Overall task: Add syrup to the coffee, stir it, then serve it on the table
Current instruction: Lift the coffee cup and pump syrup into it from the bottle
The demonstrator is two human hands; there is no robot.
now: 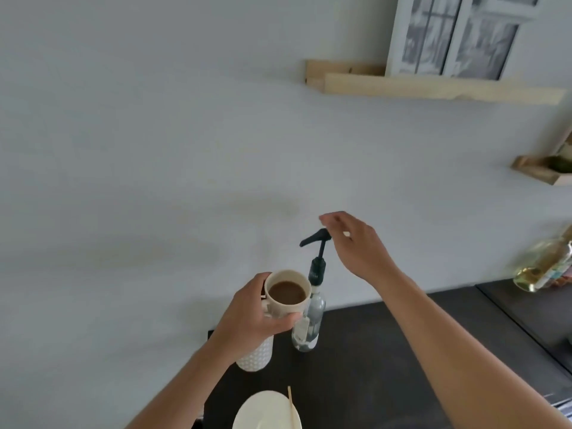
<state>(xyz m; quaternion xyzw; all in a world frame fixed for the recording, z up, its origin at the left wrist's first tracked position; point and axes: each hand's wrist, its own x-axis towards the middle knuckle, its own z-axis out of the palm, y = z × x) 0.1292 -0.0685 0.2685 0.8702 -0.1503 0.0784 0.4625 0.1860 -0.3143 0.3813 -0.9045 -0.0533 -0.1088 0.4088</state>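
Note:
My left hand (258,314) grips a cream mug (288,294) of brown coffee and holds it up beside a clear syrup bottle (309,323) with a dark pump head (317,238). The pump spout points left, above the mug's rim. My right hand (356,243) hovers just right of the pump head with its fingers apart, and I cannot tell whether it touches the pump. A cream saucer (263,410) with a thin wooden stir stick (291,408) lying on it sits at the bottom edge.
A white textured container (257,356) stands on the dark counter (387,351) under my left hand. A glass bottle of yellowish liquid (541,267) leans at the far right. Wooden wall shelves (433,85) hang above, one bearing a framed picture.

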